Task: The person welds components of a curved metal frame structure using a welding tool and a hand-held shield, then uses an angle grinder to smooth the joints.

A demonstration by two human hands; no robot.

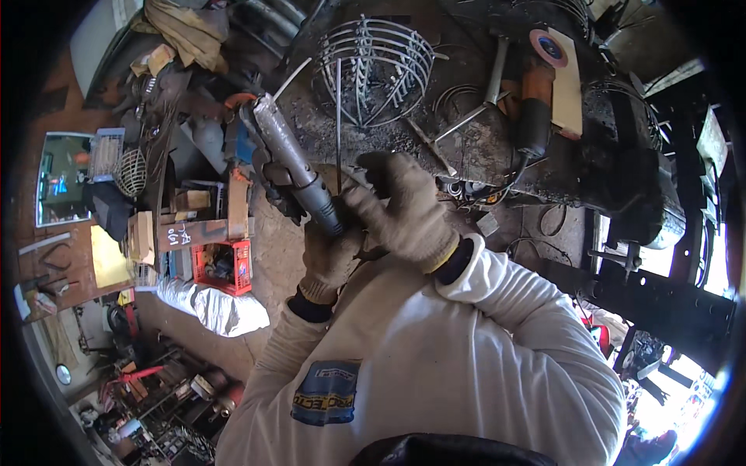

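My left hand, in a tan work glove, is wrapped round the dark ribbed grip of a tool with a silver cylindrical body. The tool slants up and to the left. My right hand, gloved the same way, is close beside the grip with its fingers bent inward; what lies between them is hidden. A thin straight metal rod stretches away from near those fingertips. Beyond it, on the dark workbench, rests a rounded cage of curved metal bars.
A hammer lies on the bench near an orange and black angle grinder with its cord. A vise is at the right. Left of me are a red crate, a white sack and a brown table.
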